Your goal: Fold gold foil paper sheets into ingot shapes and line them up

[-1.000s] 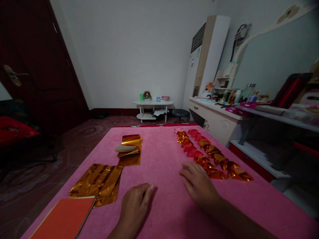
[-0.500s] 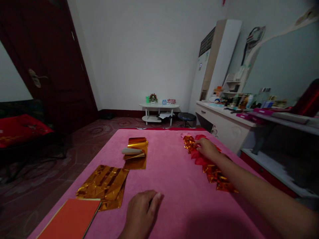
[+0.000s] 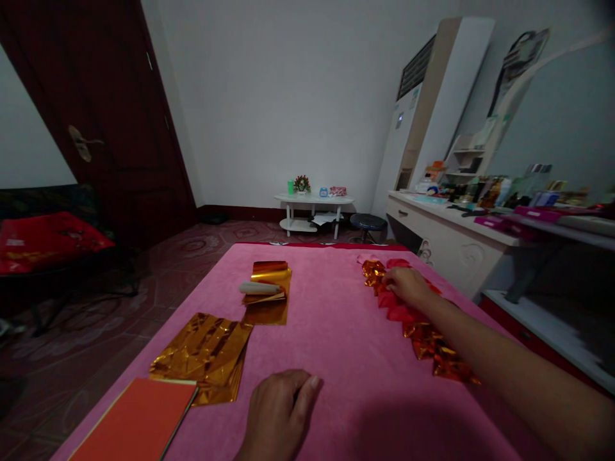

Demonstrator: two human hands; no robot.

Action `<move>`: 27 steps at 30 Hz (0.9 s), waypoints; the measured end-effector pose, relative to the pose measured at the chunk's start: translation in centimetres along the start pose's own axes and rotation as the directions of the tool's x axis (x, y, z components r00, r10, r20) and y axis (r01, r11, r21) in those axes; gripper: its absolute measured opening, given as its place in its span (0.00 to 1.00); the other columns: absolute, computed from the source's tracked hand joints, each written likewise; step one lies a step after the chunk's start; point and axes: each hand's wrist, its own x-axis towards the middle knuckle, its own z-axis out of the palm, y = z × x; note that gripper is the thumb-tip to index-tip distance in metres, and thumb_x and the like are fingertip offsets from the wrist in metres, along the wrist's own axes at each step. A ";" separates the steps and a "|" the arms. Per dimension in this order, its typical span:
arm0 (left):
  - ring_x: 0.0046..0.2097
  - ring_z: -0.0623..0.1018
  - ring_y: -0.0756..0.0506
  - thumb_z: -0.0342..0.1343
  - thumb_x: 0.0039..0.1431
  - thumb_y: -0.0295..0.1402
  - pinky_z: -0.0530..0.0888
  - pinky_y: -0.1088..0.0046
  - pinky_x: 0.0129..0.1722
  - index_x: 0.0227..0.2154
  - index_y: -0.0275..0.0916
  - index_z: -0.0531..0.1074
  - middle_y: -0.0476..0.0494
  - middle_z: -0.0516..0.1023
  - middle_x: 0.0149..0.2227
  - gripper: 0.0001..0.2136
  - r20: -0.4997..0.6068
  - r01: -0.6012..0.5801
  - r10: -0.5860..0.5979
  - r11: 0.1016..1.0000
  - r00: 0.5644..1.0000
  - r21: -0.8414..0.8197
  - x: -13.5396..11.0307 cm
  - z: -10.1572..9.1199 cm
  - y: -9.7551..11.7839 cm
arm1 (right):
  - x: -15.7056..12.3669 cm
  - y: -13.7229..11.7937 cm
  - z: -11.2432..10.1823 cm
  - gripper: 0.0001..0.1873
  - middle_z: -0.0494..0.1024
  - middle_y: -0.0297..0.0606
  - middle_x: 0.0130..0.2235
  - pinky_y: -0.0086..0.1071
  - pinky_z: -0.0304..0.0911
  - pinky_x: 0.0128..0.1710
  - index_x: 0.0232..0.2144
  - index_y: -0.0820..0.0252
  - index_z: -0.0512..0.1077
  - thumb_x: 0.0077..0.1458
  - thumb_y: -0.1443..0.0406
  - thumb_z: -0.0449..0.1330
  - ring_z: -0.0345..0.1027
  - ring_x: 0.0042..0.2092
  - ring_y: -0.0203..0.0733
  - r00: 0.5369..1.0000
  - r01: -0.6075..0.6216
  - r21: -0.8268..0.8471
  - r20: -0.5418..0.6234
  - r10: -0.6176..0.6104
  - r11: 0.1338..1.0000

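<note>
My right hand (image 3: 406, 286) reaches to the far right of the pink cloth, fingers bent down and pinched at the red folded paper (image 3: 389, 299) in a row of folded pieces. Crinkled gold foil pieces (image 3: 373, 271) lie at that row's far end, and more gold foil pieces (image 3: 425, 342) at its near end. Resting on the cloth near the front, my left hand (image 3: 278, 410) is loosely curled, with its thumb alongside and nothing visible in it. To its left lie a stack of gold foil sheets (image 3: 204, 355) and a stack of orange paper (image 3: 137, 419).
A grey-handled object (image 3: 261, 288) lies across a partly curled stack of gold foil (image 3: 269, 312) at the back left of the cloth (image 3: 331, 358). Beyond stand a low white table (image 3: 314, 200), a round stool (image 3: 368, 222) and, on the right, a cluttered white dresser (image 3: 446, 224).
The whole view has shifted slightly, so things appear a little further right. My right hand stays at the row of folded pieces, and my left hand still rests on the cloth.
</note>
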 end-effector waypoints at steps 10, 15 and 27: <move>0.27 0.71 0.51 0.42 0.64 0.43 0.55 0.73 0.28 0.19 0.38 0.66 0.48 0.72 0.22 0.22 0.020 0.008 -0.009 1.000 1.000 0.008 0.1 0.0 0.1 | 1.0 -0.2 0.2 0.11 0.80 0.40 0.37 0.31 0.57 0.34 0.34 0.54 0.78 0.50 0.67 0.57 0.72 0.39 0.44 1.000 -0.023 -0.091 -0.017 0.022 0.996; 0.27 0.71 0.50 0.41 0.64 0.43 0.55 0.73 0.28 0.19 0.38 0.65 0.48 0.72 0.22 0.22 0.026 0.014 -0.014 1.000 1.000 0.012 0.1 -0.1 0.1 | 1.0 -0.5 -0.1 0.11 0.80 0.41 0.36 0.31 0.56 0.34 0.32 0.56 0.78 0.49 0.68 0.56 0.72 0.38 0.44 1.000 -0.007 -0.117 0.000 0.007 0.993; 0.27 0.72 0.50 0.41 0.64 0.42 0.55 0.73 0.27 0.18 0.38 0.67 0.47 0.74 0.22 0.22 0.022 -0.004 0.003 1.000 1.000 0.022 0.1 -0.1 0.1 | 0.7 -0.8 -0.3 0.11 0.80 0.43 0.33 0.32 0.55 0.34 0.30 0.59 0.77 0.50 0.71 0.54 0.72 0.38 0.45 1.000 0.004 -0.166 0.020 -0.001 0.986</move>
